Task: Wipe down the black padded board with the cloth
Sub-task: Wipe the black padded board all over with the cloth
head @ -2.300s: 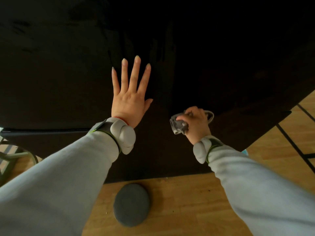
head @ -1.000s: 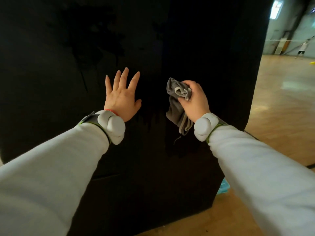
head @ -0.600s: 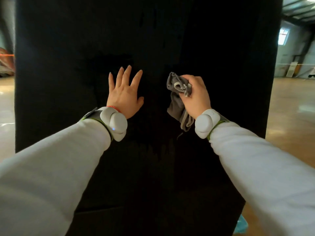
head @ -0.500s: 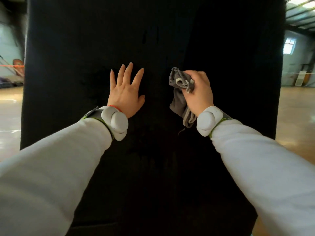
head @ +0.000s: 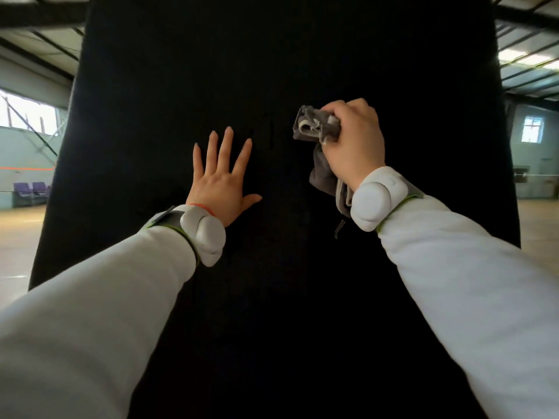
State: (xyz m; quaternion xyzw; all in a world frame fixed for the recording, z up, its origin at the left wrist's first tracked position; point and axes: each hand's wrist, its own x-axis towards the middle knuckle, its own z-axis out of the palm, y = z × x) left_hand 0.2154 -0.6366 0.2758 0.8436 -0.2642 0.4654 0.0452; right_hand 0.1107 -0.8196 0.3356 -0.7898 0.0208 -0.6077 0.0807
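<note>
Higher than half a second ago, right hand (head: 354,140) grips the bunched grey cloth (head: 317,128) against the upright black padded board (head: 272,55), fingers (head: 348,107) curled round it; left hand (head: 220,189) presses flat, fingers spread.

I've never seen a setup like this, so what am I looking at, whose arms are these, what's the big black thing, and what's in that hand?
No machine here: these are a person's own arms, filmed by a camera worn on their head. The tall dark slab is the black padded board, standing upright. The left hand lies flat against it, fingers spread. The right hand grips a bunched grey cloth. White pods are strapped on both wrists.
</note>
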